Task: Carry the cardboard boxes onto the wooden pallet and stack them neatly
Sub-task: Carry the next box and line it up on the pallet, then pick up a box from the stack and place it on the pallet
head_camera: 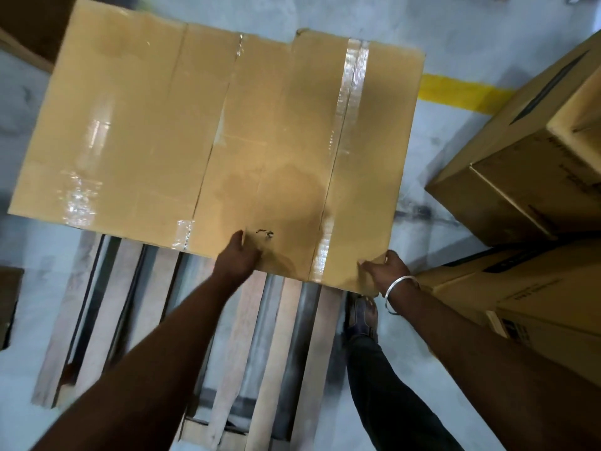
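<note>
Two hands on big box (221, 131) near edge, left hand (239, 257) flat, right hand (387, 270) grip pinching corner, over pallet (286, 336).

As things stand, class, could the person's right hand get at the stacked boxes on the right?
Probably yes. The right hand grips the near corner of the large box, and the stacked boxes sit just beside it with nothing between; it would have to let go first.

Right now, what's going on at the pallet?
A person is handling a large taped cardboard box over the wooden pallet. The left hand presses on its near edge, and the right hand grips its near right corner. The box covers the pallet's far part, with the near slats bare. More printed boxes wait stacked on the right, beside a yellow floor line.
</note>
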`<move>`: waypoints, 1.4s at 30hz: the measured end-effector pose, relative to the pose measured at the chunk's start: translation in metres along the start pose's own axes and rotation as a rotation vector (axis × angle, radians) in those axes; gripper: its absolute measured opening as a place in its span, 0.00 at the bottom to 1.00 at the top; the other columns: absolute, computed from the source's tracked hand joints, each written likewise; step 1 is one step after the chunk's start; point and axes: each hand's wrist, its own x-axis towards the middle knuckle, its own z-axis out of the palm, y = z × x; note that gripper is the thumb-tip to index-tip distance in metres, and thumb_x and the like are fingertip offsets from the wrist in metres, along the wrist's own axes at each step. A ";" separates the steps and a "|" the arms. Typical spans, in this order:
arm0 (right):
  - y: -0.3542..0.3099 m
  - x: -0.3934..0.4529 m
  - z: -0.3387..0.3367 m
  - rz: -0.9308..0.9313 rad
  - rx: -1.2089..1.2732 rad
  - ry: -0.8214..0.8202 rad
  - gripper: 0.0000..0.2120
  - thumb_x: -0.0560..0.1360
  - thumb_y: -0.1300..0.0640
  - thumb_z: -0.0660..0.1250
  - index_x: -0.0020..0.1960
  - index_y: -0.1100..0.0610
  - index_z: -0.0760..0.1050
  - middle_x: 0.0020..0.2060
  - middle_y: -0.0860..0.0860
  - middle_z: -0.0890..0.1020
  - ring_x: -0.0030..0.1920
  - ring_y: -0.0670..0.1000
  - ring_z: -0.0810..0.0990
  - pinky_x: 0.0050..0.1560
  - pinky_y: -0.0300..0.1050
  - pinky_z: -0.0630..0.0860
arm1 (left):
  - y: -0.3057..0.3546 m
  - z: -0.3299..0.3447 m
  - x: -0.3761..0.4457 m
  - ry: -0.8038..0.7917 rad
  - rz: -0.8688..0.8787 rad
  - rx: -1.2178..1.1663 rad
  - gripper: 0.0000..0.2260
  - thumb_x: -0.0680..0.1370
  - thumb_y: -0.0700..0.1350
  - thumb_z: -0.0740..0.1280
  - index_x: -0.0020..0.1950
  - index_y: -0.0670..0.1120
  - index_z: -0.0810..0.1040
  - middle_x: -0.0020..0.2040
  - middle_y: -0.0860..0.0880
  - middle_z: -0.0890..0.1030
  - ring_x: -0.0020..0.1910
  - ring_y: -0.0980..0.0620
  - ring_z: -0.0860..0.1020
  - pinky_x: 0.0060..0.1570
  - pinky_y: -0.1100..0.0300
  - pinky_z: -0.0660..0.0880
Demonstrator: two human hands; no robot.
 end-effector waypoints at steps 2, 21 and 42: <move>-0.010 -0.031 -0.004 -0.004 -0.053 0.010 0.31 0.70 0.50 0.76 0.68 0.58 0.69 0.61 0.57 0.78 0.60 0.61 0.77 0.62 0.52 0.74 | -0.003 -0.014 -0.040 0.048 -0.023 -0.039 0.26 0.81 0.50 0.64 0.77 0.45 0.62 0.71 0.40 0.72 0.68 0.40 0.71 0.62 0.54 0.67; 0.025 -0.411 -0.057 -0.204 -0.092 0.024 0.18 0.74 0.54 0.72 0.63 0.55 0.77 0.54 0.54 0.82 0.54 0.54 0.80 0.56 0.46 0.77 | -0.076 -0.128 -0.400 0.080 0.331 -0.031 0.27 0.80 0.47 0.66 0.77 0.46 0.63 0.75 0.46 0.67 0.73 0.45 0.67 0.70 0.55 0.64; 0.208 -0.512 -0.274 -0.242 0.153 0.083 0.08 0.75 0.55 0.70 0.52 0.55 0.83 0.47 0.54 0.83 0.48 0.55 0.81 0.44 0.42 0.75 | -0.032 0.058 -0.600 0.046 0.509 0.165 0.27 0.80 0.47 0.66 0.77 0.46 0.62 0.76 0.46 0.67 0.73 0.44 0.68 0.68 0.53 0.67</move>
